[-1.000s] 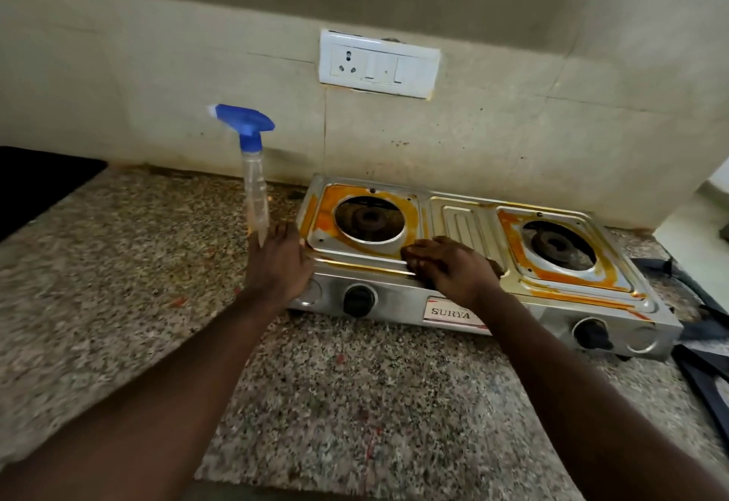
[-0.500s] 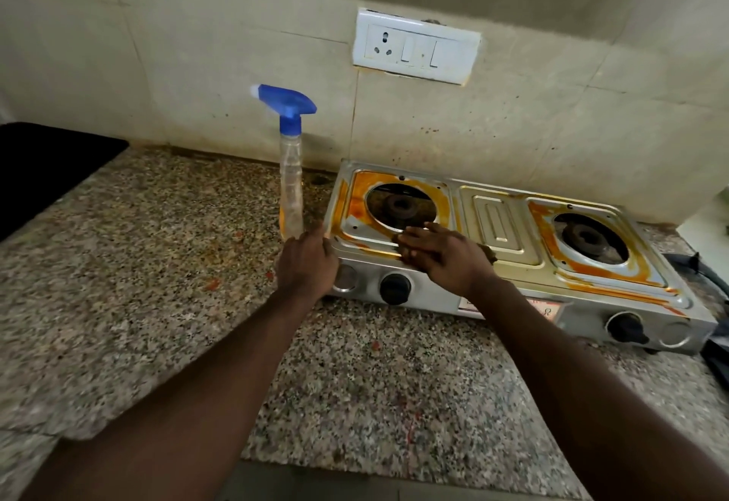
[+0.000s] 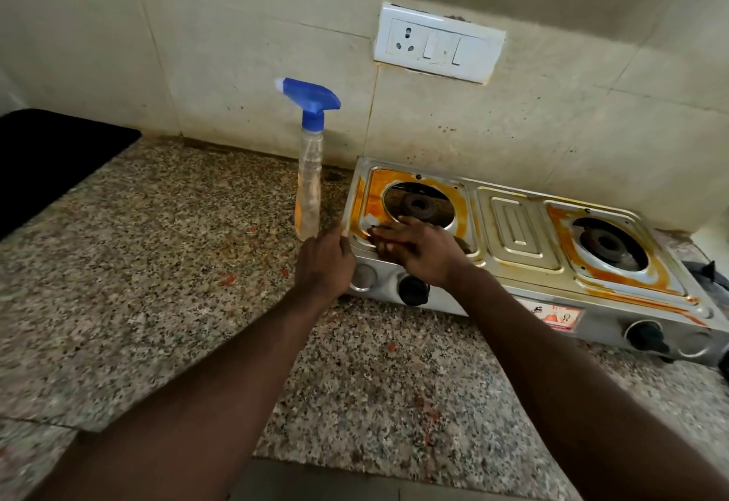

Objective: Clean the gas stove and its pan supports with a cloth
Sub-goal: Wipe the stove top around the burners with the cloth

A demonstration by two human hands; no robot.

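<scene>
A steel two-burner gas stove (image 3: 516,224) sits on the granite counter, with orange stains around the left burner (image 3: 418,204) and the right burner (image 3: 607,242). No pan supports are on the burners. My right hand (image 3: 422,250) lies with spread fingers on a dark cloth (image 3: 463,243), pressing it onto the stove top in front of the left burner. Most of the cloth is hidden under that hand. My left hand (image 3: 323,264) holds the stove's front left corner, its fingers mostly out of sight.
A clear spray bottle with a blue trigger head (image 3: 309,185) stands just left of the stove, close to my left hand. A socket plate (image 3: 438,43) is on the wall. A black surface (image 3: 47,153) lies far left, and dark objects (image 3: 704,272) show at the right edge.
My right hand has slid the cloth left along the stove's front rim to the left burner's front corner. The left hand stays at the stove's corner. The view has shifted left.
</scene>
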